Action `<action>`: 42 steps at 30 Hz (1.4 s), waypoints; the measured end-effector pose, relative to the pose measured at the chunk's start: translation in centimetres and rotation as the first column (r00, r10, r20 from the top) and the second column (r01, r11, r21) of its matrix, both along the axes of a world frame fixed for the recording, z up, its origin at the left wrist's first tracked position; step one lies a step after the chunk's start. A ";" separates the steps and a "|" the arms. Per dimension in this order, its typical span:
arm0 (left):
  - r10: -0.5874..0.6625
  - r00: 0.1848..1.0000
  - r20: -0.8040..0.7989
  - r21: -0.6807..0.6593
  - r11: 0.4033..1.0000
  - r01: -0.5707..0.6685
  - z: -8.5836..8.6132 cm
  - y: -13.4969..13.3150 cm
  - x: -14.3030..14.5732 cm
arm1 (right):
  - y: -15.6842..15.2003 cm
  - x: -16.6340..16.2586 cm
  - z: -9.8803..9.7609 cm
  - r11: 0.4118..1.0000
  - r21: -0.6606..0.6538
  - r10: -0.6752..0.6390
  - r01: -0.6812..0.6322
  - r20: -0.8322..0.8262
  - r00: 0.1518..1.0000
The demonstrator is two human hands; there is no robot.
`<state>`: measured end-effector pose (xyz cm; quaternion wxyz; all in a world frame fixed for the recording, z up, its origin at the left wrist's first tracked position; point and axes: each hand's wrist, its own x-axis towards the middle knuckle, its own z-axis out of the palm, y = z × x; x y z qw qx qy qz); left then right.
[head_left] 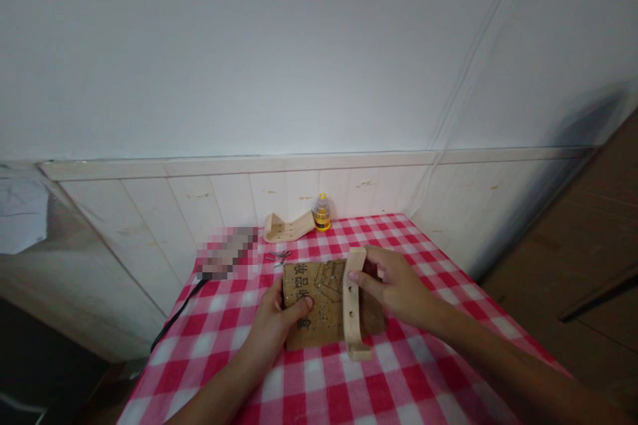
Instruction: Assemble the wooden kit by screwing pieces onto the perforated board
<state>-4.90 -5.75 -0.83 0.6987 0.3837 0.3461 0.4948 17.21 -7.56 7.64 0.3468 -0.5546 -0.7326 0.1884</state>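
Observation:
A brown piece of cardboard (319, 332), printed with dark characters and a line drawing, is held at its left edge by my left hand (279, 312), thumb on top and fingers beneath. My right hand (391, 282) grips the upper part of a pale bent wooden piece (352, 325). This piece has a few dark holes and curls outward at its lower end. It stands across the right part of the cardboard; whether the two touch is unclear. Part of the cardboard is hidden behind the wood and my right fingers.
A red-and-white checked tablecloth (309, 388) covers the table. Near the wall are another bent wooden piece (285, 232) and a yellow screwdriver-bit container (322, 216). Several small screws (279, 256) lie behind the cardboard. A blurred-out object (229, 252) with a black cord lies at left.

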 end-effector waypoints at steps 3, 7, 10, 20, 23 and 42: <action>0.035 0.999 0.002 0.010 0.999 -0.035 0.1 -0.1 0.1 | 0.4 -2.5 -0.2 1.000 0.008 0.028 -0.028 -0.004 1.000; 0.010 0.999 0.047 0.015 1.000 -0.011 -0.2 -0.1 0.1 | 1.5 -4.5 0.3 0.998 -0.010 0.064 -0.063 0.047 0.997; -0.023 0.997 0.076 0.026 0.999 0.021 -0.5 0.0 0.0 | 2.2 -5.1 0.6 0.996 -0.013 0.085 -0.085 0.083 0.993; 0.007 1.000 -0.004 0.088 0.996 -0.007 -0.6 0.3 -0.2 | 2.5 -6.0 -0.2 0.995 0.003 0.101 -0.102 0.109 0.989; 0.024 0.999 -0.028 0.084 0.996 -0.021 -0.4 0.3 -0.1 | 2.7 -6.0 -0.1 0.991 -0.004 0.130 -0.130 0.100 0.986; 0.047 0.999 0.025 0.013 0.999 -0.048 0.1 0.3 0.5 | 4.1 -3.2 0.5 0.946 -0.043 0.323 -0.321 0.043 0.945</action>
